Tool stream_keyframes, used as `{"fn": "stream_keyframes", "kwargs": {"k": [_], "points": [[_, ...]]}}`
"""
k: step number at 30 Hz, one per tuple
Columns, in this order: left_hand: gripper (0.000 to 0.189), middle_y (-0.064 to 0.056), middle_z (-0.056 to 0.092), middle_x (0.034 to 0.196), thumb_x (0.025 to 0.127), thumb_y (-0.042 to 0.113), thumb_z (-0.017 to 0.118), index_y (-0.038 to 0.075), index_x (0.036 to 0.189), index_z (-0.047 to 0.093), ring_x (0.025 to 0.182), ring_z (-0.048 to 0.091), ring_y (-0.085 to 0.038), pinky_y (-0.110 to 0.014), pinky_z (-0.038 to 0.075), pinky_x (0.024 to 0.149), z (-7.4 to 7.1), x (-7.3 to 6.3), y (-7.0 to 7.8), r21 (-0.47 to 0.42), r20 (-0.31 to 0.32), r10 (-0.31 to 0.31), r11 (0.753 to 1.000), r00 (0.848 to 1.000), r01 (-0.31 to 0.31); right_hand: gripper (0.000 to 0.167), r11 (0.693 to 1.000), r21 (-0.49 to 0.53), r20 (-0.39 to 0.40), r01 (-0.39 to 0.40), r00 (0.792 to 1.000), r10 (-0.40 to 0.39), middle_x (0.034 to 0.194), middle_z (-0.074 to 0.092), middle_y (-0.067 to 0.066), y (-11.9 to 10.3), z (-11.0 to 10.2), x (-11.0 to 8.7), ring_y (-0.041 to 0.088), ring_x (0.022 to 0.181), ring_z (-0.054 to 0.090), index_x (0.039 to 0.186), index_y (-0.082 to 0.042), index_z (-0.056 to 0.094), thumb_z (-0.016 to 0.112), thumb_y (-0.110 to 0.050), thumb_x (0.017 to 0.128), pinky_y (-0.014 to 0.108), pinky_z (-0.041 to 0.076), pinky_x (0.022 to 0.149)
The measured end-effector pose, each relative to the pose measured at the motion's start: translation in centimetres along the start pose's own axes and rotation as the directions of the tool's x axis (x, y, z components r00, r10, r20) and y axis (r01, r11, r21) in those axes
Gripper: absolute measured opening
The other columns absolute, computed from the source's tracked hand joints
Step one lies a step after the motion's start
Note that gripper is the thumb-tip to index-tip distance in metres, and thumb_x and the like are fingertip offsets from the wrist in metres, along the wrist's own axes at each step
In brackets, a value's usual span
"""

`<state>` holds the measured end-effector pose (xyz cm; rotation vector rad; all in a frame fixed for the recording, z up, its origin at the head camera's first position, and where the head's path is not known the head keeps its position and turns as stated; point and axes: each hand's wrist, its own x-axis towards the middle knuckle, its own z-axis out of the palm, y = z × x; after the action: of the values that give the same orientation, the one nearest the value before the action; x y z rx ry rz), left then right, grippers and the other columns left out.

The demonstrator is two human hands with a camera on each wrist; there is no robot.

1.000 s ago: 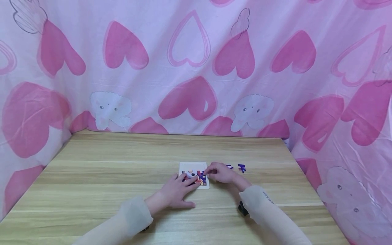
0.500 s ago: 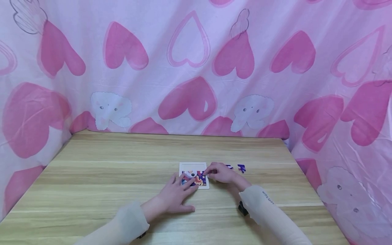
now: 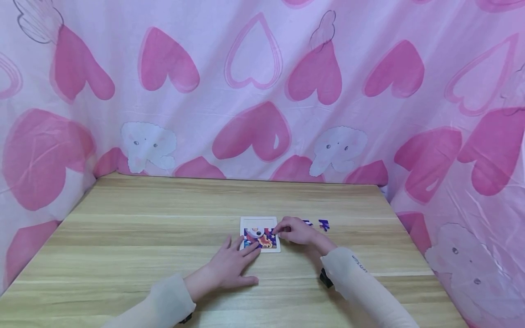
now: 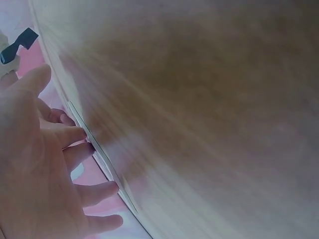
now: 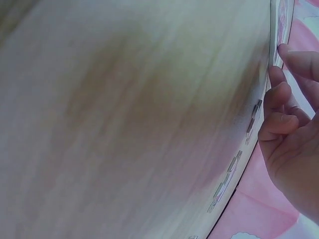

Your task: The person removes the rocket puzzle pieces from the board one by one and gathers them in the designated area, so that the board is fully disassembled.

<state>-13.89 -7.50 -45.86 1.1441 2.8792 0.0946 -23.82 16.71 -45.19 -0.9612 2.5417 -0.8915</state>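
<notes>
A small white-framed jigsaw puzzle tray (image 3: 259,220) lies on the table, its near part filled with a colourful picture and its far part plain white. My left hand (image 3: 234,266) is spread flat with straight fingers, fingertips over the tray's near left part. In the left wrist view those fingers (image 4: 99,191) reach along the tray's thin edge (image 4: 104,157). At the right border, my right hand (image 3: 296,230) pinches the tray's side between thumb and a fingertip. The right wrist view shows its other fingers (image 5: 279,124) curled beside the tray edge (image 5: 273,35).
Loose purple jigsaw pieces lie right of the tray, one piece (image 3: 324,225) in full view and another (image 3: 307,223) partly behind the right hand. The wooden table (image 3: 164,200) meets a pink heart-print curtain (image 3: 250,136) at the back and sides.
My left hand has slid back toward me and slightly left, uncovering more of the puzzle picture. The right hand, the tray and the loose pieces stay in place.
</notes>
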Motion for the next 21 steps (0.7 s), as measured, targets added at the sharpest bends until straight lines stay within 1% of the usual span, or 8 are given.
{"fn": "stream_keyframes", "kwargs": {"k": [4, 7, 11, 17, 21], "points": [[0.074, -0.004, 0.030, 0.140, 0.080, 0.066, 0.035, 0.018, 0.136, 0.037, 0.123, 0.025, -0.039, -0.059, 0.017, 0.094, -0.15, -0.08, 0.02, 0.000, 0.017, -0.011, 1.000, 1.000, 0.011, 0.017, 1.000, 0.002, 0.004, 0.004, 1.000, -0.004, 0.084, 0.054, -0.004, -0.01, 0.00, -0.02, 0.012, 0.078, 0.048, 0.097, -0.009, 0.067, 0.058, -0.006, 0.083, 0.031, 0.040, 0.071], [0.073, -0.007, 0.029, 0.140, 0.080, 0.065, 0.036, 0.018, 0.136, 0.037, 0.124, 0.025, -0.036, -0.058, 0.017, 0.095, -0.16, -0.15, 0.01, 0.017, 0.007, -0.007, 1.000, 1.000, 0.007, 0.017, 1.000, -0.001, 0.007, 0.008, 1.000, -0.008, 0.085, 0.054, -0.003, -0.09, -0.02, -0.05, 0.012, 0.078, 0.048, 0.097, -0.009, 0.067, 0.058, -0.006, 0.083, 0.030, 0.040, 0.071], [0.072, -0.008, 0.031, 0.139, 0.081, 0.065, 0.035, 0.018, 0.135, 0.038, 0.123, 0.028, -0.033, -0.057, 0.018, 0.095, -0.17, -0.23, 0.05, 0.043, -0.008, 0.003, 0.999, 1.000, -0.003, 0.017, 1.000, -0.010, 0.006, 0.017, 1.000, -0.017, 0.084, 0.055, -0.001, -0.08, -0.04, -0.05, 0.013, 0.077, 0.048, 0.097, -0.009, 0.067, 0.058, -0.006, 0.083, 0.031, 0.040, 0.070], [0.071, -0.011, 0.034, 0.137, 0.081, 0.064, 0.036, 0.017, 0.133, 0.041, 0.120, 0.034, -0.033, -0.057, 0.020, 0.094, -0.43, -0.33, 0.19, 0.047, -0.023, 0.009, 0.999, 1.000, -0.008, 0.016, 1.000, -0.008, -0.001, 0.012, 1.000, -0.012, 0.084, 0.055, -0.002, 0.07, 0.00, 0.01, 0.012, 0.077, 0.048, 0.096, -0.011, 0.067, 0.058, -0.007, 0.083, 0.030, 0.040, 0.070], [0.071, -0.012, 0.035, 0.136, 0.081, 0.064, 0.036, 0.016, 0.133, 0.041, 0.120, 0.034, -0.033, -0.057, 0.021, 0.093, -0.51, -0.34, 0.18, 0.041, -0.025, 0.008, 0.999, 1.000, -0.007, 0.018, 1.000, 0.002, -0.015, 0.004, 1.000, -0.004, 0.082, 0.054, -0.004, -0.12, 0.06, 0.25, 0.011, 0.072, 0.048, 0.098, -0.012, 0.066, 0.058, -0.006, 0.083, 0.028, 0.041, 0.065]]}}
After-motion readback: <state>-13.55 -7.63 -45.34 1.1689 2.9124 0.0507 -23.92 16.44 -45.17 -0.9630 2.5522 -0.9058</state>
